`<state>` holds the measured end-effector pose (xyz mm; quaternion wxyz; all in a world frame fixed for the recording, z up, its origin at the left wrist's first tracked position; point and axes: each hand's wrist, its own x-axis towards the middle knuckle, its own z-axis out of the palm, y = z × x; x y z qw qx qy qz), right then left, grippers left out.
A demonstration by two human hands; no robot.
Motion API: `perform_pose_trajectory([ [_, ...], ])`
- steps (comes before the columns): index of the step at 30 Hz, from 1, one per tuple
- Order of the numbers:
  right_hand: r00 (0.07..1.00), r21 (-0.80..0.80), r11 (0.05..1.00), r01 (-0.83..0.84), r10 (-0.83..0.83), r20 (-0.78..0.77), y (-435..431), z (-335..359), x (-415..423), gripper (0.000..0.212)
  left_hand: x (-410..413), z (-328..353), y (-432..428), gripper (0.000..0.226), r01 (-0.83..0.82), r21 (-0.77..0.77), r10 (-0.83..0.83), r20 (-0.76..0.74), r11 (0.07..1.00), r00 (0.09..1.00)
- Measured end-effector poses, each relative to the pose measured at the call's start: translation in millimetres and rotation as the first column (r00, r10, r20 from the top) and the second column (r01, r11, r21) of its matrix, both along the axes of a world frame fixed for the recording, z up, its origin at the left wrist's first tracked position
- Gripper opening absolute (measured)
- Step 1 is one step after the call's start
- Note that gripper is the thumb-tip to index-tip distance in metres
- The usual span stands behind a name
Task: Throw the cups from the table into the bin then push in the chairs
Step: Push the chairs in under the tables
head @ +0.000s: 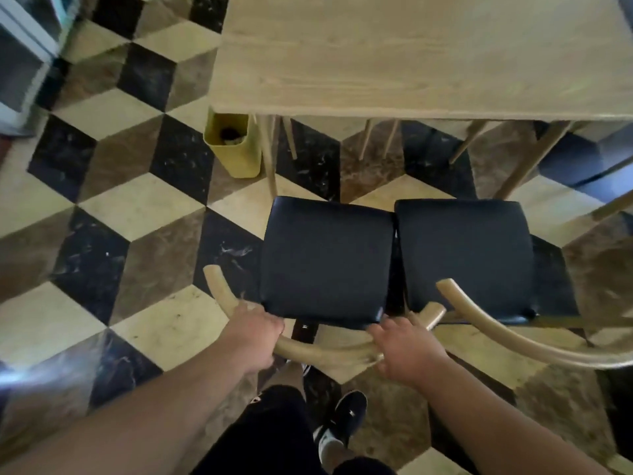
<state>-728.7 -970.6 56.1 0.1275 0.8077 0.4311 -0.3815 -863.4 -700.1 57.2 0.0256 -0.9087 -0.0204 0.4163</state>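
Both hands grip the curved wooden backrest (pixel 322 354) of the left chair (pixel 325 262) at lower centre. The left hand (pixel 253 334) is wrapped around the rail's left part, fingers curled over it. The right hand (pixel 404 351) lies on the rail's right part, fingers bent loosely over the wood. A second chair (pixel 466 255) stands touching it on the right. Both black seats sit short of the wooden table (pixel 411 63) at the top. A yellow bin (pixel 236 156) stands beside the table's left leg, with something dark inside.
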Motion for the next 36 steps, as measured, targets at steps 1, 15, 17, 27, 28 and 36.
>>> perform_pose_trajectory([
  [1, 1.000, -0.022, 0.999, -0.029, 0.029, 0.003, 5, -7, 3, 0.052, 3, -5, 3, 0.046, 0.026, 0.009, -0.026, -0.023, 1.000, 0.999],
  [15, 0.984, 0.009, 0.987, -0.160, 0.160, -0.073, 74, -15, 49, 0.025, 65, -8, 100, 0.032, 0.160, -0.041, -0.162, -0.054, 0.986, 0.985],
  [17, 0.990, 0.009, 0.992, -0.126, 0.127, -0.068, 84, -13, 64, 0.023, 77, -6, 107, 0.030, 0.142, -0.037, -0.143, -0.045, 0.989, 0.989],
  [27, 0.985, -0.042, 0.989, -0.141, 0.145, 0.090, 105, -11, 183, 0.028, 144, -17, 118, 0.025, 0.037, -0.069, -0.027, 0.142, 0.997, 0.990],
  [28, 0.985, -0.058, 0.988, -0.142, 0.147, 0.087, 105, -9, 194, 0.029, 149, -19, 125, 0.024, 0.038, -0.071, -0.027, 0.159, 0.997, 0.987],
  [36, 0.994, -0.086, 0.992, -0.090, 0.095, 0.062, 100, -6, 228, 0.027, 179, -39, 138, 0.025, 0.157, -0.124, -0.134, 0.180, 0.980, 0.975],
])
